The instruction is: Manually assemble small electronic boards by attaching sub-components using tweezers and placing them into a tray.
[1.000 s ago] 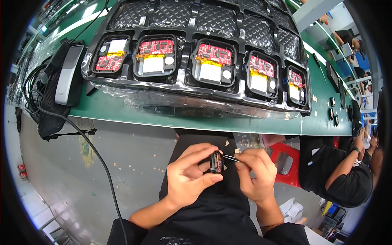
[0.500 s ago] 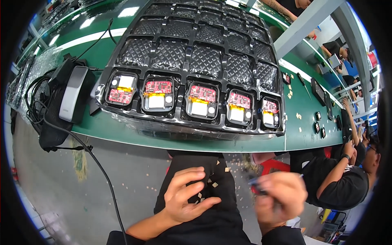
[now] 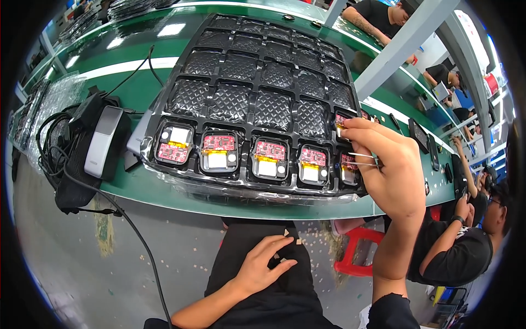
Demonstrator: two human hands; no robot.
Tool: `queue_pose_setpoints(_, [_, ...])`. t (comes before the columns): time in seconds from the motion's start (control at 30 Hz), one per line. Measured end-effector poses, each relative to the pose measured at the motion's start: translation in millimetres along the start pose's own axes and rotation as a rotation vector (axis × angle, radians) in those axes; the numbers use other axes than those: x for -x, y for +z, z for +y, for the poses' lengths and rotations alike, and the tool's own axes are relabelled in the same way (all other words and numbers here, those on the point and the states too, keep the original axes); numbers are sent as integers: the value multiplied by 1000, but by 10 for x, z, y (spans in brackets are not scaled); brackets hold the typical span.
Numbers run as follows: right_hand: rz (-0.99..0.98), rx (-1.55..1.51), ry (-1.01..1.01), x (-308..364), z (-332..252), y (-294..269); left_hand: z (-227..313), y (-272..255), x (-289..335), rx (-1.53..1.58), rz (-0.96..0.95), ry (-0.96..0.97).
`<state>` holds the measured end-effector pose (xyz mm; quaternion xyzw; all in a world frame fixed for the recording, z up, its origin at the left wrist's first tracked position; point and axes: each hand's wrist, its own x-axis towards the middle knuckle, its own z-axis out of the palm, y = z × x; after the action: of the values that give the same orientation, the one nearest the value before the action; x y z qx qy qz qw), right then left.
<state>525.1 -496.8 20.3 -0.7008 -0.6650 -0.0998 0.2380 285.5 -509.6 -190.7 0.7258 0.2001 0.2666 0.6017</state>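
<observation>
The person's right hand point(image 3: 386, 170) is raised over the right end of a large black moulded plastic tray point(image 3: 257, 104) that lies on a green workbench point(image 3: 164, 189). The thumb and forefinger of that hand pinch a small red circuit board module point(image 3: 341, 122) at a cell in the tray's second row from the front, at its right side; whether the module already sits in the cell or is just above it cannot be told. The same hand also carries thin silver metal tweezers point(image 3: 362, 159), their tips pointing left across the palm side of the fingers. The left hand point(image 3: 263, 266) rests low on the person's dark-trousered lap point(image 3: 257, 296), fingers loosely spread and holding nothing, well apart from the tray. The tray's front row holds five similar red boards with white and yellow parts point(image 3: 269, 158), one to each cell, while the quilted cells behind them look unfilled. To the left of the tray, on the bench, lies a grey and black oblong device point(image 3: 101, 142) with tangled black cables point(image 3: 52, 148), one of which hangs down over the bench edge. A red plastic stool point(image 3: 359, 252) stands on the floor below the right forearm. At the far right, another person in a black shirt point(image 3: 466, 257) sits at the neighbouring place.
</observation>
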Motion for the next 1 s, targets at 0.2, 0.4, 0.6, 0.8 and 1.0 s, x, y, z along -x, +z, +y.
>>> queue_pose_setpoints(0.2, [-66, -2, -44, 9, 8, -16, -66, 16, -2, 73, -18, -49])
queue_pose_setpoints(0.4, [145, -26, 292, 244, 673, 113, -43, 23, -12, 67, 20, -36])
queue_pose_setpoints(0.6, [-150, 137, 454, 481, 702, 603, -54, 15, 19, 78, 37, -27])
queue_pose_setpoints(0.8, [54, -5, 563, 873, 641, 601, -66, 46, -25, 153, 69, -57])
queue_pose_setpoints(1.0, [204, 67, 598, 1101, 575, 638, -41, 44, -43, 121, 48, -41])
